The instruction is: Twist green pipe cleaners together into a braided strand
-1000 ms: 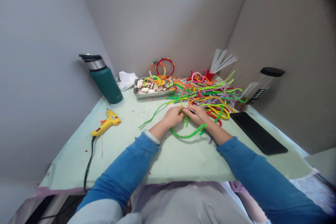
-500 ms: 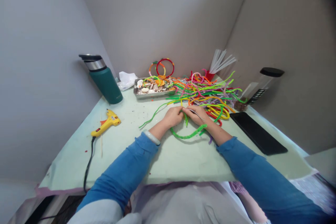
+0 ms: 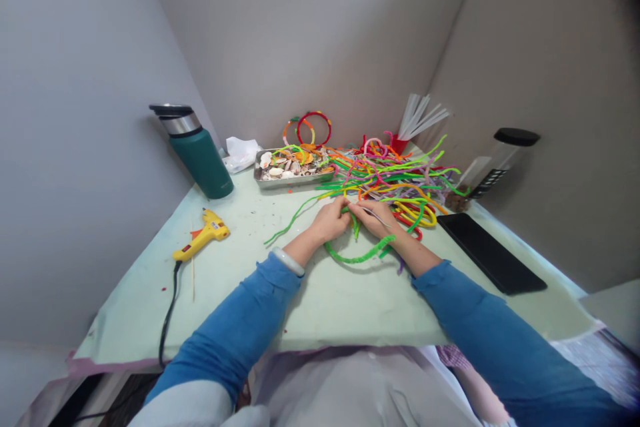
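Note:
My left hand (image 3: 331, 221) is closed in a pinch on a green pipe cleaner (image 3: 360, 259), whose fuzzy length curves below the hands towards my right wrist. My right hand (image 3: 375, 221) is closed too, its fingertips meeting the left ones. A thin pale strip (image 3: 376, 216) sticks out from its fingers and lies across the hand; I cannot make out its exact kind. A short bright green end (image 3: 355, 229) hangs between the hands. What lies right at the fingertips is hidden. Just beyond the hands spreads a heap of coloured pipe cleaners (image 3: 385, 170).
A yellow glue gun (image 3: 203, 237) with a black cord lies left, near a green bottle (image 3: 203, 160). Behind are a metal tray (image 3: 295, 181) of shells, decorated rings (image 3: 315, 128) and white sticks (image 3: 417, 117) in a red cup. A black phone-like slab (image 3: 493, 253) and clear container (image 3: 500, 160) are right.
Almost nothing differs. Both hands stay together in the same place, with only a slight shift of the fingers and the thin strip.

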Demonstrator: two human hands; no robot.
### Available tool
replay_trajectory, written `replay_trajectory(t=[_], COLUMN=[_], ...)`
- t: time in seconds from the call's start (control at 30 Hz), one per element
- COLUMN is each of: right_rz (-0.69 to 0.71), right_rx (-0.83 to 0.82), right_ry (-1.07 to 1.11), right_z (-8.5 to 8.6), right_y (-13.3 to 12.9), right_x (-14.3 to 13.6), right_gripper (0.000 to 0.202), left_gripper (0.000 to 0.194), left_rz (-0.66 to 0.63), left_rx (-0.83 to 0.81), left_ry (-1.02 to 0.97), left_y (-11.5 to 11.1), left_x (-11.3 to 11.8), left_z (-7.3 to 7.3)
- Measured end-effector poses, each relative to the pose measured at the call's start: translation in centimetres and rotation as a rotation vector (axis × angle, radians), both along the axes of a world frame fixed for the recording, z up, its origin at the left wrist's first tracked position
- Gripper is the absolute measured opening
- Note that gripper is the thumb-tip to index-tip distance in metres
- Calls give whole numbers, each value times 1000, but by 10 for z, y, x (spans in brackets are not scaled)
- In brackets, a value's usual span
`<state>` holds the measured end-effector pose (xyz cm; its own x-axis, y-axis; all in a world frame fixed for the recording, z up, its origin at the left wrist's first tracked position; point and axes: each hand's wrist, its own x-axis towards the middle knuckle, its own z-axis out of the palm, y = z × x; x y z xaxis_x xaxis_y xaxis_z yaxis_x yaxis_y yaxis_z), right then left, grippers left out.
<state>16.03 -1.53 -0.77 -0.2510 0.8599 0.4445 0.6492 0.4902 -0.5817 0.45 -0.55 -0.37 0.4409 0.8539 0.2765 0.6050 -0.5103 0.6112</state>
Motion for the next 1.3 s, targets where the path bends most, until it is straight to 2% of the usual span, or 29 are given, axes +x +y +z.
replay_trajectory(t=[0.47,0.67,0.93,1.1,1.3], right_rz=[-4,13,48,33,-7], right_rx=[-25,-30,-23,-30,5], right_ry=[68,67,116,147,112], right_z=[-4,-1,-1,0,3], right_y=[2,-1,-1,-2,-3], right_x=[2,1,1,0,0], right_gripper=[45,44,43,42,40], left_gripper=[19,17,19,22,17], left_rz=[63,15,-15,-68,-93], left_rx=[-73,-48,-243,-396,-451], left_ry=[-139,-143,-292,-392,-408], left_y=[3,1,6,1,-2], left_x=[2,1,3,4,3], left_z=[-2,3,-1,2,6])
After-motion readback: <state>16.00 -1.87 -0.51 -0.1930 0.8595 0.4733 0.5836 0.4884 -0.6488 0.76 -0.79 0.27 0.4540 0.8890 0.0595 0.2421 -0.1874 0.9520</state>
